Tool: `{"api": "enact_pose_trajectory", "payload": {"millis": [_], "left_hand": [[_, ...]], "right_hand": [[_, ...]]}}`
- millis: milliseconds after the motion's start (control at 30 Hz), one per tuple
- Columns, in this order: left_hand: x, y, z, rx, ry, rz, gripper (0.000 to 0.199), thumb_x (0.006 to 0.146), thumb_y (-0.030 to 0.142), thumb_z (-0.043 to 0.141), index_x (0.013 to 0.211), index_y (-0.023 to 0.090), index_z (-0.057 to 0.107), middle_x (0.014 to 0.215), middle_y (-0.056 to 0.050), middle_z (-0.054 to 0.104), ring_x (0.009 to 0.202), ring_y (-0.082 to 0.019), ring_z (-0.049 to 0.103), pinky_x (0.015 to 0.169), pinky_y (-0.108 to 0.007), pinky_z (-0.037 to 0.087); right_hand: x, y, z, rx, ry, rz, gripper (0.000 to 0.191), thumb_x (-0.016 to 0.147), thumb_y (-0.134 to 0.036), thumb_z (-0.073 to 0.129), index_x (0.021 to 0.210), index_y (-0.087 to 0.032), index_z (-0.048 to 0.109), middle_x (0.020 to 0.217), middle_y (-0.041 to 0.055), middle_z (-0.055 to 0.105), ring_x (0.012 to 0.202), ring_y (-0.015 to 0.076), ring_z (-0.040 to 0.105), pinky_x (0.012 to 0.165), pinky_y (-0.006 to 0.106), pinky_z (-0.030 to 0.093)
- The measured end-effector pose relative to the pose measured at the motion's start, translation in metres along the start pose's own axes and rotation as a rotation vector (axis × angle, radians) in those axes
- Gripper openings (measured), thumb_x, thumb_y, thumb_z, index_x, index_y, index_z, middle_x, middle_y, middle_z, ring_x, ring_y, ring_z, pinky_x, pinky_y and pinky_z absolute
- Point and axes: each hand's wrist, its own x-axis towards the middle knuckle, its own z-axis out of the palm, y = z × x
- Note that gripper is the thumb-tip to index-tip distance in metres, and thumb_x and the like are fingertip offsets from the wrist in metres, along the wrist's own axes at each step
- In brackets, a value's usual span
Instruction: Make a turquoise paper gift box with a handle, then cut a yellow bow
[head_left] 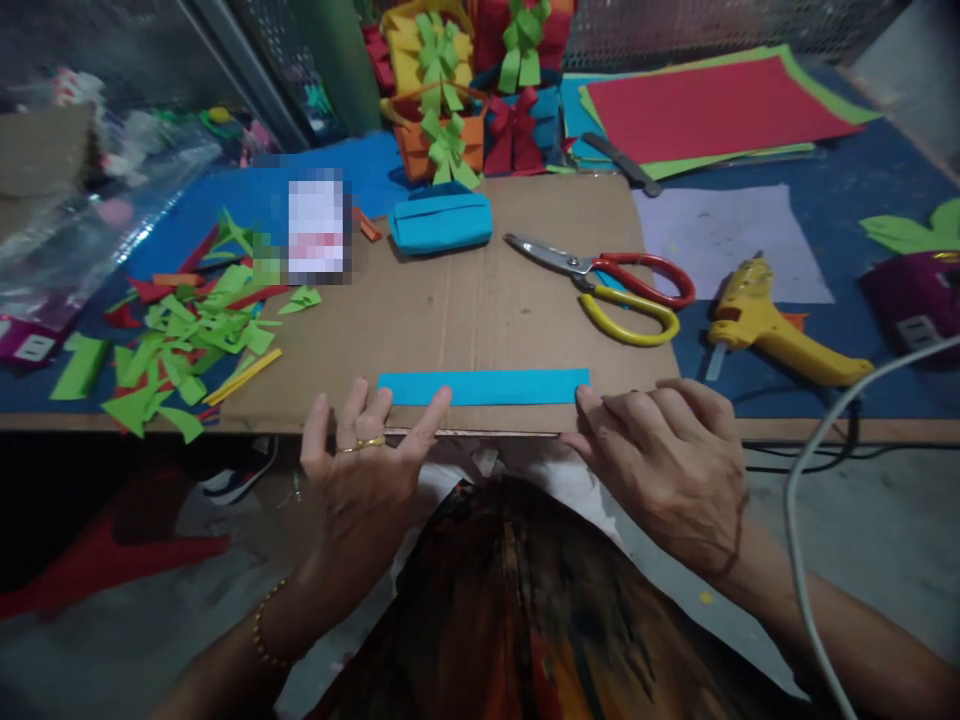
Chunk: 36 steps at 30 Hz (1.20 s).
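Note:
A flat blue paper strip [495,387] lies lengthwise along the front edge of the cardboard sheet [465,310]. My left hand [367,450] rests at the strip's left part, fingers spread, with fingertips touching the paper. At the other end, my right hand [664,460] is curled, its fingertips pinching the strip's right corner by the table edge. Behind the strip sits a folded blue paper piece [441,222]. Scissors [600,280] with one red and one yellow handle lie spread on the cardboard to the right.
Green and red paper scraps [187,340] are heaped at the left. A yellow glue gun [780,330] lies at the right near a white cable [799,500]. Paper baskets with bows [442,130], coloured sheets [712,105] and a utility knife [622,160] are at the back.

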Motion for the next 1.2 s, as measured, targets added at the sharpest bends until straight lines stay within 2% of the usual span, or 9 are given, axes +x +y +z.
{"api": "enact_pose_trajectory", "payload": {"millis": [100,167,267,333,433,567,700,900,1200], "left_hand": [[0.003,0.004,-0.005,0.062,-0.004,0.021,0.056,0.099,0.008,0.056,0.149,0.034,0.059,0.131,-0.018,0.069,0.135,-0.038,0.060,0.110,-0.067,0.044],[0.004,0.006,-0.006,0.127,0.016,0.050,0.049,0.099,0.013,0.061,0.145,0.030,0.062,0.126,-0.019,0.071,0.130,-0.038,0.063,0.107,-0.065,0.047],[0.008,0.006,-0.001,0.129,0.102,0.100,0.042,0.097,0.035,0.071,0.137,0.025,0.068,0.123,-0.020,0.072,0.129,-0.041,0.063,0.107,-0.064,0.046],[0.014,0.002,0.003,0.069,0.168,0.128,0.036,0.098,0.041,0.069,0.129,0.022,0.073,0.121,-0.019,0.074,0.127,-0.038,0.064,0.107,-0.058,0.045],[0.027,-0.005,0.005,-0.008,0.213,0.242,0.025,0.104,0.029,0.061,0.115,0.014,0.077,0.101,-0.013,0.077,0.102,-0.026,0.071,0.094,-0.042,0.047],[0.040,-0.014,0.005,-0.001,0.213,0.373,0.023,0.103,0.017,0.055,0.110,0.011,0.076,0.083,-0.009,0.073,0.081,-0.022,0.064,0.083,-0.038,0.045],[0.044,-0.016,0.004,-0.043,0.211,0.394,0.030,0.102,0.010,0.047,0.112,0.013,0.075,0.083,-0.010,0.070,0.079,-0.023,0.060,0.079,-0.038,0.044],[0.050,-0.010,0.001,-0.062,0.243,0.446,0.032,0.103,0.007,0.043,0.105,0.007,0.075,0.091,-0.013,0.074,0.086,-0.024,0.063,0.083,-0.040,0.045],[0.052,-0.013,-0.001,-0.119,0.103,0.420,0.032,0.107,0.016,0.043,0.113,0.018,0.075,0.088,-0.007,0.072,0.082,-0.021,0.061,0.081,-0.038,0.044]], "right_hand": [[0.000,0.002,-0.001,-0.011,0.007,-0.010,0.034,0.105,-0.034,0.060,0.118,-0.005,0.072,0.081,0.0068,0.068,0.078,0.0229,0.049,0.094,0.040,0.042],[0.006,0.003,0.000,0.035,0.017,-0.024,0.030,0.106,-0.033,0.057,0.106,-0.009,0.074,0.080,0.0068,0.065,0.078,0.0228,0.049,0.093,0.040,0.042],[0.017,0.006,0.005,0.130,0.035,-0.061,0.034,0.106,-0.030,0.055,0.079,-0.016,0.070,0.075,0.0070,0.060,0.075,0.0234,0.046,0.078,0.038,0.039],[0.024,0.009,0.008,0.166,0.034,-0.078,0.034,0.105,-0.022,0.055,0.073,-0.018,0.067,0.072,0.0072,0.058,0.072,0.0240,0.045,0.070,0.037,0.034],[0.029,0.012,0.009,0.159,0.009,-0.099,0.028,0.098,-0.006,0.052,0.078,-0.016,0.069,0.072,0.0078,0.058,0.071,0.0244,0.046,0.069,0.036,0.032],[0.031,0.012,0.005,0.152,0.003,-0.170,0.029,0.094,-0.001,0.050,0.078,-0.016,0.068,0.072,0.0070,0.058,0.069,0.0242,0.045,0.070,0.037,0.032],[0.030,0.012,0.003,0.187,-0.011,-0.165,0.031,0.100,-0.004,0.046,0.084,-0.015,0.070,0.075,0.0064,0.059,0.070,0.0235,0.046,0.071,0.037,0.032],[0.028,0.016,0.009,0.223,-0.019,-0.172,0.033,0.106,-0.013,0.043,0.089,-0.012,0.071,0.078,0.0091,0.061,0.074,0.0239,0.044,0.072,0.038,0.032],[0.033,0.018,0.004,0.201,-0.071,-0.213,0.032,0.107,-0.014,0.044,0.089,-0.015,0.069,0.080,0.0078,0.060,0.076,0.0233,0.043,0.074,0.037,0.032]]}}
